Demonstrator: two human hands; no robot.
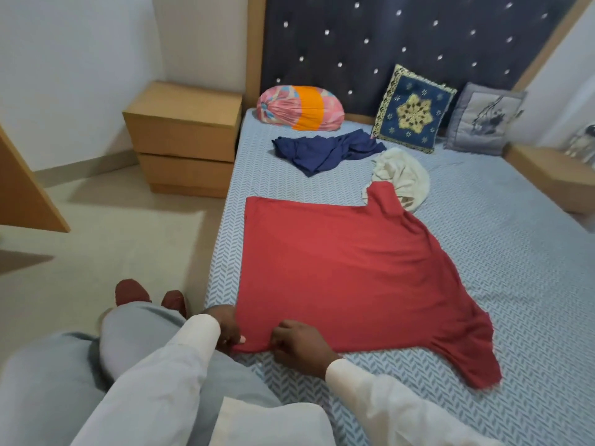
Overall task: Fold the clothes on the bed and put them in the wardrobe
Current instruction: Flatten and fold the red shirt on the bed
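A red shirt (pixel 347 268) lies spread flat on the bed (pixel 483 284), across the side nearest the person. Its nearest corner is at the bed's edge, right where both hands meet. The left hand (pixel 225 329) grips that corner with curled fingers, the thumb on top of the cloth. The right hand (pixel 299 346) is just beside it on the same bottom edge, its fingers bent and pinching the fabric. The two hands are close together but not touching. The rest of the shirt stretches away from them toward the headboard (pixel 402 43), with one sleeve trailing to the right near the right forearm.

Farther up the bed, well apart from the hands, a navy garment (pixel 325 149) lies crumpled. A white garment (pixel 402 175) is bunched beside it, and the far tip of the red shirt overlaps it. Against the headboard sit a pink and orange bolster (pixel 299 107), a blue patterned cushion (pixel 413 111) and a grey cushion (pixel 483 120). A wooden nightstand (pixel 183 133) stands on the floor to the left of the bed, and the person's red slippers (pixel 132 292) show beside the bed's edge
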